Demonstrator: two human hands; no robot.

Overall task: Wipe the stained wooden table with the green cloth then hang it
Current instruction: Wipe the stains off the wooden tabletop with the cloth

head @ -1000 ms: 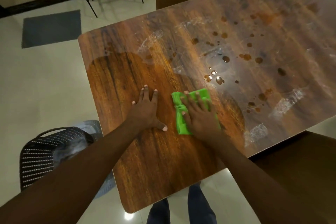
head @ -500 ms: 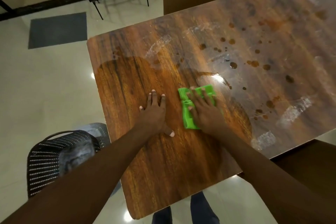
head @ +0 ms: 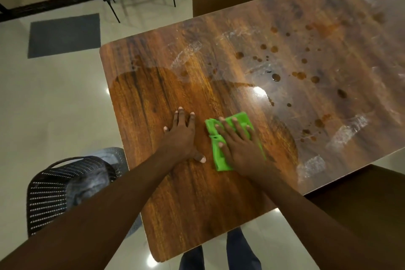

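- The green cloth is found folded into a pad on the wooden table, in its near half, pinned beneath the right hand.
- Right hand: the palm is laid down on the cloth with the fingers straight and spread. Nothing is gripped or pinched; the cloth is only pressed. A flat palm is judged to spread the load over the whole pad, so a wide strip is cleaned per pass.
- Left hand: it is laid flat on bare wood just beside the cloth, fingers extended, thumb turned toward the cloth, nothing held. It is taken to be a brace for the lean over the table.
- A darker, glossier patch is noted around both hands and is read as the zone already wiped.
- Brown spots are scattered beyond the cloth toward the far right and are not touched by it.
- Whitish streaks are recorded near the right edge; whether they are residue or glare cannot be settled from this view.
- Step judged: wiping is under way, with most of the stained area left. Hanging is not yet begun.
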